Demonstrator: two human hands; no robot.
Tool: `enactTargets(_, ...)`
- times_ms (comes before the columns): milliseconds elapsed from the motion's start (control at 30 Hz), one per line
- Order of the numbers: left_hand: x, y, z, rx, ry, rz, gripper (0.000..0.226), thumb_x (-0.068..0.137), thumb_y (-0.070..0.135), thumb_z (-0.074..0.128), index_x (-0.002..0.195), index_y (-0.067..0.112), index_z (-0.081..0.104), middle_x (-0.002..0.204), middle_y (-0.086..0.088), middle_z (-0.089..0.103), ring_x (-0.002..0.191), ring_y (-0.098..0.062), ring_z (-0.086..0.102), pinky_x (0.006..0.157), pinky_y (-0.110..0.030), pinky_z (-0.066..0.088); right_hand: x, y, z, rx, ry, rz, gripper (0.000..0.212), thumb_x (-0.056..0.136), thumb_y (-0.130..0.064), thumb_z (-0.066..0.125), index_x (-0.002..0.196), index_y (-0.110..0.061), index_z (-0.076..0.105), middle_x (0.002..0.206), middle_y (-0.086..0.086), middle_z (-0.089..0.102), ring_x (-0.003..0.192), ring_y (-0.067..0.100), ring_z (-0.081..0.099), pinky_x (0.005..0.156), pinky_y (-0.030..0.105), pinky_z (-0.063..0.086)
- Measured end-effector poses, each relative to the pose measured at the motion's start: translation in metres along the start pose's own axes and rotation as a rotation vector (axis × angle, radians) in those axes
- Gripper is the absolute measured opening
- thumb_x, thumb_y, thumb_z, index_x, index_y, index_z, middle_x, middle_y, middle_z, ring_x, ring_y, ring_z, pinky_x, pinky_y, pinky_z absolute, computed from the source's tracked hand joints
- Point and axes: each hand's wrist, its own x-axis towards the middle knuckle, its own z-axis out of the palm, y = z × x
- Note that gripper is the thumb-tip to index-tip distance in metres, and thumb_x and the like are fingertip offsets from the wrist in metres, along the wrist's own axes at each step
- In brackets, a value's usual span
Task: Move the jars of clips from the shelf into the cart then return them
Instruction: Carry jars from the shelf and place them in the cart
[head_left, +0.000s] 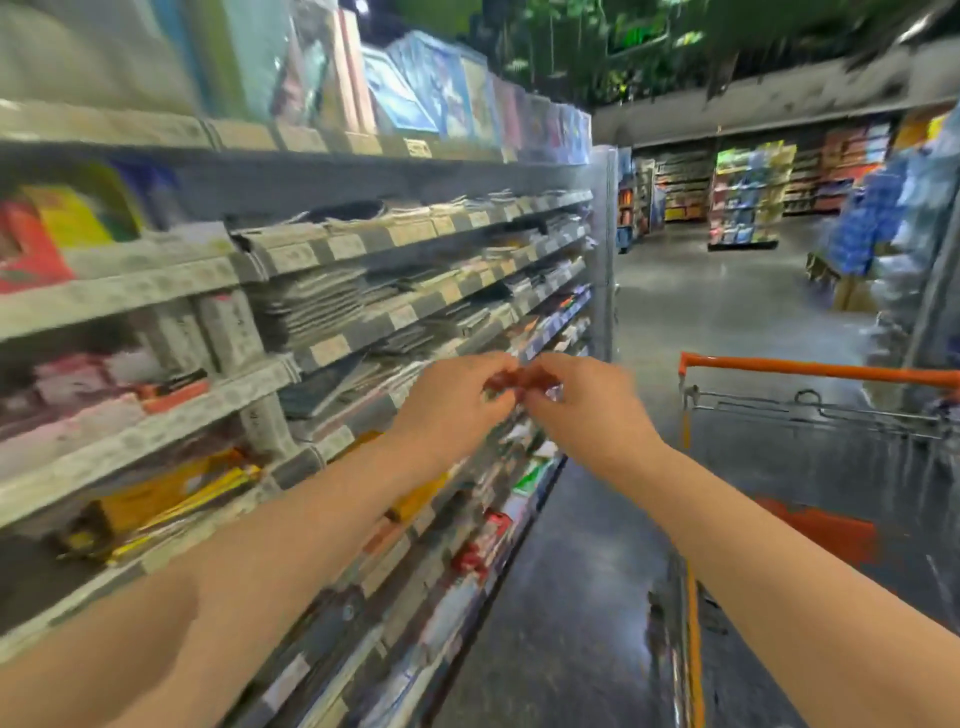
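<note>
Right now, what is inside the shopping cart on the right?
Through the cart wire, only a blurred orange-red patch shows; no jars can be made out. Its right part runs out of frame, and the right forearm crosses over part of it.

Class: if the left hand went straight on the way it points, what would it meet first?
Likely the blurred red thing that the left hand holds, then the right hand just beyond.

Shelf (363, 244) at left, cart (810, 370) at right.
</note>
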Motion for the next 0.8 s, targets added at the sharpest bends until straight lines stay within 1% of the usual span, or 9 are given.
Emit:
enactTargets(67, -0.009, -0.018, -0.036, 0.038, 0.045, -0.009, 0.03, 0.08, 0.029, 0.052, 0.102, 0.016, 0.067, 0.092, 0.002, 0.069, 0.091, -0.018, 0.062, 0.075, -0.031, 0.043, 0.016, -0.036, 0.009, -0.013, -0.044, -0.076, 0.018, 0.088, -0.026, 0.054, 0.098, -0.02, 0.067, 0.088, 0.003, 0.07, 0.089, 0.026, 0.061, 0.09, 0.043, 0.042)
enactTargets(133, -0.017, -0.038, -0.069, 0.078, 0.084, -0.036, 0.034, 0.076, 0.032, 0.048, 0.099, 0.016, 0.068, 0.091, -0.001, 0.07, 0.088, -0.018, 0.062, 0.076, -0.033, 0.043, 0.034, -0.071, 0.019, -0.018, -0.071, -0.162, 0.018, 0.088, -0.025, 0.053, 0.098, -0.022, 0.067, 0.089, 0.002, 0.069, 0.089, 0.025, 0.06, 0.089, 0.043, 0.042)
enactTargets(267, -0.026, -0.077, -0.134, 0.228, 0.165, -0.099, 0.025, 0.084, 0.03, 0.054, 0.1, 0.017, 0.068, 0.095, 0.0, 0.07, 0.088, -0.014, 0.061, 0.073, -0.022, 0.038, 0.074, -0.136, 0.042, 0.022, -0.122, -0.304, 0.013, 0.089, -0.028, 0.052, 0.096, -0.03, 0.063, 0.09, -0.005, 0.067, 0.093, 0.019, 0.058, 0.091, 0.039, 0.041)
enactTargets(333, -0.032, -0.096, -0.163, 0.289, 0.207, -0.143, 0.016, 0.088, 0.024, 0.058, 0.1, 0.018, 0.067, 0.092, 0.002, 0.07, 0.079, -0.008, 0.056, 0.067, -0.016, 0.036, 0.093, -0.165, 0.059, 0.073, -0.129, -0.382, 0.012, 0.09, -0.031, 0.052, 0.094, -0.029, 0.063, 0.087, -0.006, 0.066, 0.091, 0.018, 0.059, 0.089, 0.039, 0.041)
enactTargets(467, -0.052, -0.131, -0.212, 0.403, 0.31, -0.275, 0.011, 0.088, 0.024, 0.059, 0.094, 0.018, 0.067, 0.086, 0.002, 0.068, 0.079, -0.012, 0.058, 0.071, -0.026, 0.041, 0.126, -0.223, 0.099, 0.188, -0.188, -0.518, 0.01, 0.086, -0.029, 0.053, 0.086, -0.027, 0.063, 0.081, -0.006, 0.066, 0.086, 0.019, 0.059, 0.083, 0.04, 0.043)
enactTargets(567, -0.076, -0.151, -0.25, 0.52, 0.337, -0.393, 0.016, 0.089, 0.03, 0.056, 0.091, 0.019, 0.068, 0.084, 0.004, 0.068, 0.078, -0.011, 0.058, 0.07, -0.029, 0.046, 0.141, -0.27, 0.13, 0.317, -0.257, -0.627, 0.009, 0.084, -0.025, 0.056, 0.079, -0.031, 0.061, 0.078, -0.009, 0.064, 0.083, 0.015, 0.057, 0.083, 0.038, 0.042)
enactTargets(633, -0.097, -0.163, -0.274, 0.6, 0.366, -0.48, 0.02, 0.09, 0.034, 0.055, 0.091, 0.02, 0.069, 0.085, 0.005, 0.068, 0.077, -0.009, 0.058, 0.068, -0.025, 0.043, 0.145, -0.303, 0.151, 0.402, -0.295, -0.701, 0.01, 0.084, -0.023, 0.056, 0.081, -0.029, 0.064, 0.08, -0.01, 0.063, 0.084, 0.014, 0.056, 0.084, 0.037, 0.042)
enactTargets(733, -0.129, -0.177, -0.31, 0.659, 0.455, -0.582, 0.022, 0.089, 0.037, 0.058, 0.087, 0.018, 0.071, 0.082, 0.005, 0.069, 0.075, -0.008, 0.058, 0.066, -0.017, 0.038, 0.142, -0.352, 0.179, 0.514, -0.344, -0.805, 0.015, 0.085, -0.019, 0.055, 0.089, -0.023, 0.069, 0.083, -0.007, 0.066, 0.093, 0.016, 0.058, 0.094, 0.039, 0.04)
enactTargets(800, -0.149, -0.18, -0.329, 0.699, 0.494, -0.648, 0.03, 0.087, 0.044, 0.056, 0.087, 0.019, 0.072, 0.082, 0.006, 0.07, 0.076, -0.006, 0.06, 0.067, -0.016, 0.041, 0.138, -0.383, 0.192, 0.561, -0.37, -0.857, 0.016, 0.085, -0.018, 0.054, 0.09, -0.022, 0.069, 0.082, -0.007, 0.066, 0.091, 0.017, 0.059, 0.096, 0.039, 0.039)
